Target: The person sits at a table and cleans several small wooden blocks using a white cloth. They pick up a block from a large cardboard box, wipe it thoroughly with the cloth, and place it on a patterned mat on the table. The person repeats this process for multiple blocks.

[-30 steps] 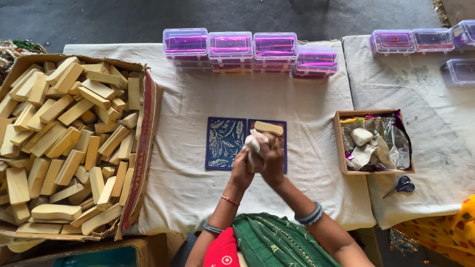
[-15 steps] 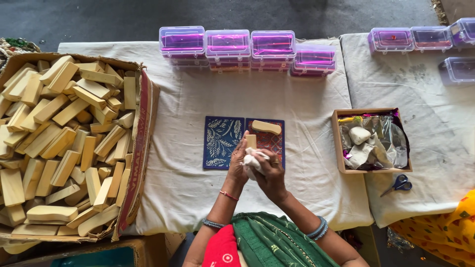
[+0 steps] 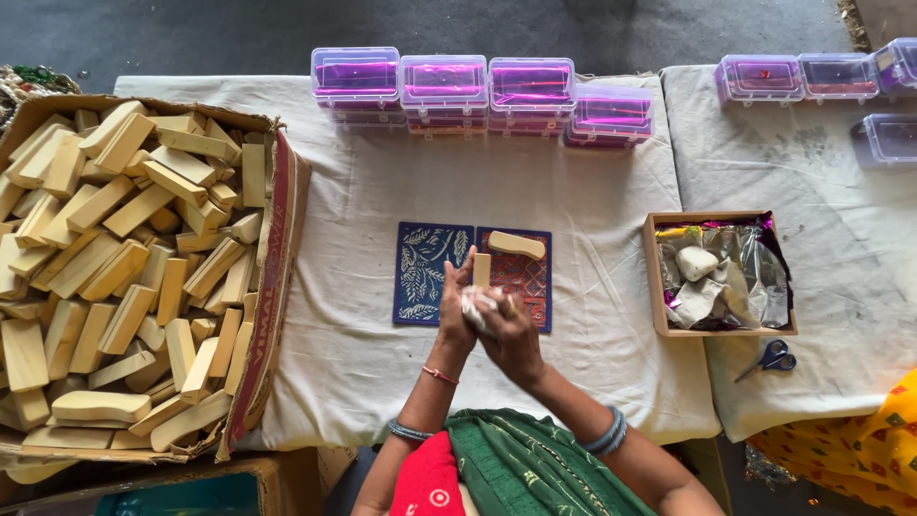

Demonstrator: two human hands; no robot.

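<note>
Two hands work together over the cloth-covered table (image 3: 382, 191): my left hand (image 3: 457, 308) is closed around a small pale wooden block (image 3: 482, 268), holding it upright so one end pokes clear of my fingers, and my right hand (image 3: 506, 334) presses a bunched white cloth (image 3: 475, 304) against the block's lower part, fingers curled shut on it. Both sit just above the two patterned mats: the dark blue leaf-print mat (image 3: 427, 269) and the red-and-blue one (image 3: 523, 282), side by side, probably to keep the work surface off the cloth. A second block (image 3: 517, 245) lies flat on the red mat, apart from the held one. The open cardboard carton (image 3: 272, 248) to my left is heaped with similar blocks, within reach. To my right, a shallow brown box (image 3: 654, 277) lined with shiny foil holds white rags; blue-handled scissors (image 3: 770, 357) lie beside it. Clear purple-tinted lidded cases (image 3: 444, 81) stand stacked in a row along the far edge, more (image 3: 841, 76) at the far right.
</note>
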